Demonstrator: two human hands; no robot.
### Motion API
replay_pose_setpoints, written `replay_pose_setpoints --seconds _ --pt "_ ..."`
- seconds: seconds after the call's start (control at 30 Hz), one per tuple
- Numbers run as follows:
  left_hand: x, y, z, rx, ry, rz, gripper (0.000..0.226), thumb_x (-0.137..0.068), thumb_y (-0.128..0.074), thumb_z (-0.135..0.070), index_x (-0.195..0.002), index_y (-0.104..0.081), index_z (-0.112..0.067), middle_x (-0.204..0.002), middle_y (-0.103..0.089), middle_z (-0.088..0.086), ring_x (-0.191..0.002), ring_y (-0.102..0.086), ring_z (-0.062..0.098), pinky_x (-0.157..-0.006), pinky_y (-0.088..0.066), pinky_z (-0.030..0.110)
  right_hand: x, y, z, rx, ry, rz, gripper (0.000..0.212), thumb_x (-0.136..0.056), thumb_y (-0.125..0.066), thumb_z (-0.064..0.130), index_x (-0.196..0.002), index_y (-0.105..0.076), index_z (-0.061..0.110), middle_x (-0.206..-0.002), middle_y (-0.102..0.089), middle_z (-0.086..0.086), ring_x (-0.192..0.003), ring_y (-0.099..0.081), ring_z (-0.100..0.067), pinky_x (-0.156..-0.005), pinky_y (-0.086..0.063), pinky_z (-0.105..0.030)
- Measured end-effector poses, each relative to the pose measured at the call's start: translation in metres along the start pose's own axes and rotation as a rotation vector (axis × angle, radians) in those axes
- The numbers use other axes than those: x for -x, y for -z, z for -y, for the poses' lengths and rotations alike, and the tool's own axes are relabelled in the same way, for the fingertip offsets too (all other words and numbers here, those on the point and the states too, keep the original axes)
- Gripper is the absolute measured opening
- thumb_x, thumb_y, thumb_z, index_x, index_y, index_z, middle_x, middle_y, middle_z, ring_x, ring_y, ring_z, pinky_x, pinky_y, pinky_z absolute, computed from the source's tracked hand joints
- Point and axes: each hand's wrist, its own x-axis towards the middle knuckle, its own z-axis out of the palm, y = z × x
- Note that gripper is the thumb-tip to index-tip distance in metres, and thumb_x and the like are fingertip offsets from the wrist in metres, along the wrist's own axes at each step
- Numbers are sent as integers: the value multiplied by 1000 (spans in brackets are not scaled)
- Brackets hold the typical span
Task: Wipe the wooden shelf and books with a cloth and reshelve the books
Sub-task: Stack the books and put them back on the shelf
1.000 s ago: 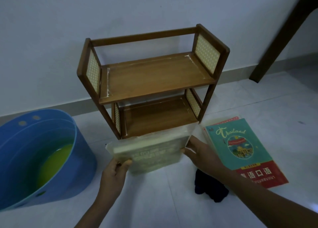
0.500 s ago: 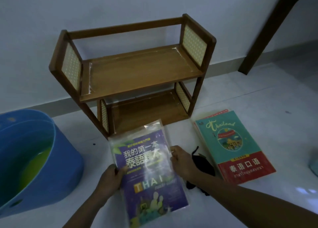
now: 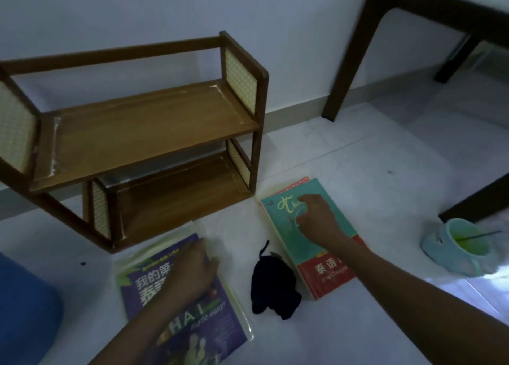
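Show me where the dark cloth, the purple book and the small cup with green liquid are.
dark cloth (image 3: 274, 287), head view, middle of the bundle.
purple book (image 3: 220, 334), head view, lower cover right of the forearm.
small cup (image 3: 440, 240), head view, outer wall.

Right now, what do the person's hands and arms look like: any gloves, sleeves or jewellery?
Both are bare. The left hand and right hand wear no gloves, and no ring, watch or bracelet shows. Both forearms are uncovered up to the frame edge, with no sleeve in view. The light is dim, so small markings cannot be told.

Cloth between books, before shelf
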Motion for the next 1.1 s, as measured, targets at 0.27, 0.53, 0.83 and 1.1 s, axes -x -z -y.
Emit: replay_pose_setpoints --seconds 0.27,0.53,0.83,1.1 --pt "-43 -82 -124 456 56 306 25 -86 -57 -19 -111 -55 -16 -120 -62 0 -101 -62 16 -76 -50 22 -26 28 -79 96 -345 31 62 -90 -57 32 -138 -32 4 -139 -42 -16 -122 -49 -33 -95 -45 -43" --pt "-61 -122 -133 701 293 74 32 -68 -55 -23 -98 -64 -16 -95 -69 2 -81 -69 18 -68 -61 36 -23 6 -107 -153 -308 69 28 -88 -57 28 -112 -51 15 -99 -66 -6 -80 -67 -23 -70 -58 -39" --pt "-35 -92 -162 803 0 -15 39 -86 -62 -4 -98 -44 -37 -103 -66 -7 -92 -66 12 -78 -59 46 -5 41 -111 -535 -348 -45 15 -92 -49 10 -104 -43 15 -97 -62 -9 -84 -65 -26 -69 -56 -42" --pt "36 0 -117 705 -336 -269 44 -93 -58 -8 -110 -48 -46 -107 -67 -24 -102 -64 -3 -76 -57 20 34 84 -21 -731 112 -106 37 -93 -50 -3 -103 -60 31 -97 -68 13 -94 -67 -16 -78 -57 -35"
